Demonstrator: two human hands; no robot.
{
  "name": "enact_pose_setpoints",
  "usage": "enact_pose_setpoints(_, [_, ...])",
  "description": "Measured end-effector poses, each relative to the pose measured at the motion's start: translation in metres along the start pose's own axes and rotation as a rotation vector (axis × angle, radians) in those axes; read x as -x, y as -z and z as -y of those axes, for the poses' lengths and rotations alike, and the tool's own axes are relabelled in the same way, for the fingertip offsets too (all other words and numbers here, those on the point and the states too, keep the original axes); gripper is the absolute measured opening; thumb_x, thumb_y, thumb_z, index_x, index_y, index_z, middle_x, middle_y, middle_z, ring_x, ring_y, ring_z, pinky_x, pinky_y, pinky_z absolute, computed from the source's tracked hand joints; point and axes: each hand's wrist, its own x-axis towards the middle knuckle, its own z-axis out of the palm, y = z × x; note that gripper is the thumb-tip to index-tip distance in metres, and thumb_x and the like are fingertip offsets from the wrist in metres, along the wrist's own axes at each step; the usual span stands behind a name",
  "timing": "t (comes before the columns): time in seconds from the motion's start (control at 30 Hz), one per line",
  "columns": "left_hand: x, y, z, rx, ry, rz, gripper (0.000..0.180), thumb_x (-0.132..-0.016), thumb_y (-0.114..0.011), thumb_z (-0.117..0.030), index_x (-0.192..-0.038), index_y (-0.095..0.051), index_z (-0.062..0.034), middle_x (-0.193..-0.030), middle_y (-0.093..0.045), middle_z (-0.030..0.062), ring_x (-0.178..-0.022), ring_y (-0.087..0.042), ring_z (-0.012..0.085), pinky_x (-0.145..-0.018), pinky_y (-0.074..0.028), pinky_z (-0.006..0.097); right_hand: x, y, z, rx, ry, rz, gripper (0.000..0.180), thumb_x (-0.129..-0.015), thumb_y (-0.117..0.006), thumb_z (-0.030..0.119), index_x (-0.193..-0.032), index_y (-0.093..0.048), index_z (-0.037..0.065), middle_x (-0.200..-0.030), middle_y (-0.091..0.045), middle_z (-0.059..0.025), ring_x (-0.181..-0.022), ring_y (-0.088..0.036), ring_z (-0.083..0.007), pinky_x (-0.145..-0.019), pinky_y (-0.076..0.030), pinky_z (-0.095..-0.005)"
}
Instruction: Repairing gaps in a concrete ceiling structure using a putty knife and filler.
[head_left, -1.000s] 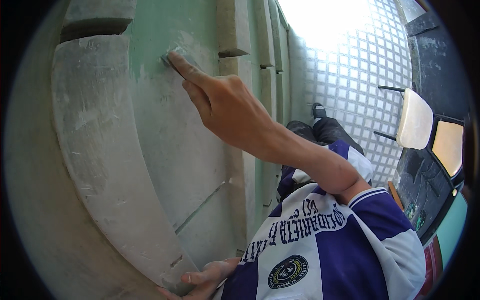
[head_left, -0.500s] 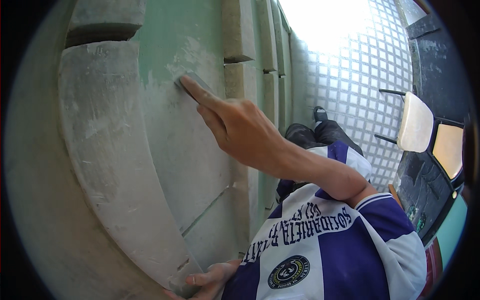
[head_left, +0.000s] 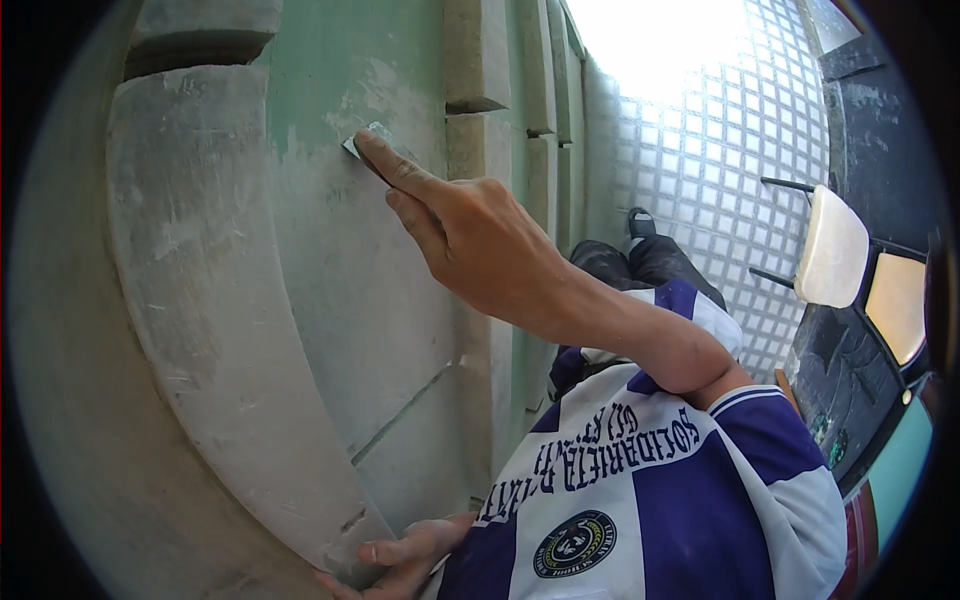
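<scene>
My right hand (head_left: 490,245) reaches across to a green wall (head_left: 340,70) smeared with grey-white filler. It grips a putty knife (head_left: 350,146), its thin metal blade against the surface and my index finger stretched along it. The blade's edge lies where the bare green paint meets the filler coat (head_left: 370,290); my palm hides the rest of the tool. At the lower edge my left hand (head_left: 415,552) is beside the lower end of a raised, whitish panel (head_left: 200,260). Its thumb and fingers are apart, with nothing visible between them.
Raised blocks (head_left: 480,160) stand out from the wall in rows. A thin groove (head_left: 400,415) crosses the filler coat. At the right are a checkered tile floor (head_left: 700,180), a chair with a pale seat (head_left: 833,245) and a dark surface (head_left: 840,370).
My right hand and the putty knife have shifted slightly up and left on the wall, and more of the blade shows. My left hand stays near the panel's lower end.
</scene>
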Motion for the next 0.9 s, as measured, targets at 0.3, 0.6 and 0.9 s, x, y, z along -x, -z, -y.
enact_pose_setpoints(0.3, [-0.004, -0.002, -0.003, 0.031, -0.033, -0.005, 0.07, -0.093, -0.05, -0.067, -0.112, -0.063, -0.001, -0.098, -0.057, 0.0127, -0.087, -0.054, 0.027, -0.076, -0.04, 0.04, 0.002, 0.0, 0.003, -0.036, -0.02, 0.007, 0.044, -0.104, -0.048, 0.018, -0.146, -0.045, 0.005, -0.049, -0.051, -0.0186, -0.035, -0.047, -0.0253, -0.041, -0.041, -0.0406])
enact_pose_setpoints(0.6, [0.001, 0.003, 0.002, -0.022, -0.06, 0.006, 0.065, -0.092, -0.052, -0.064, -0.111, -0.064, -0.0022, -0.099, -0.058, 0.0121, -0.087, -0.054, 0.0279, -0.077, -0.039, 0.041, 0.002, -0.008, 0.005, -0.002, -0.008, -0.039, 0.044, -0.104, -0.049, 0.012, -0.147, -0.044, 0.005, -0.057, -0.057, -0.0174, -0.039, -0.05, -0.0182, -0.045, -0.046, -0.0366])
enact_pose_setpoints(0.9, [-0.007, 0.004, 0.008, -0.157, -0.257, -0.074, 0.055, -0.092, -0.057, -0.059, -0.108, -0.071, -0.0085, -0.092, -0.063, 0.0091, -0.083, -0.06, 0.0299, -0.077, -0.043, 0.04, -0.004, -0.005, -0.004, -0.078, -0.024, -0.023, 0.047, -0.104, -0.05, 0.021, -0.147, -0.044, 0.004, -0.059, -0.056, -0.0145, -0.042, -0.05, -0.0138, -0.044, -0.045, -0.0332])
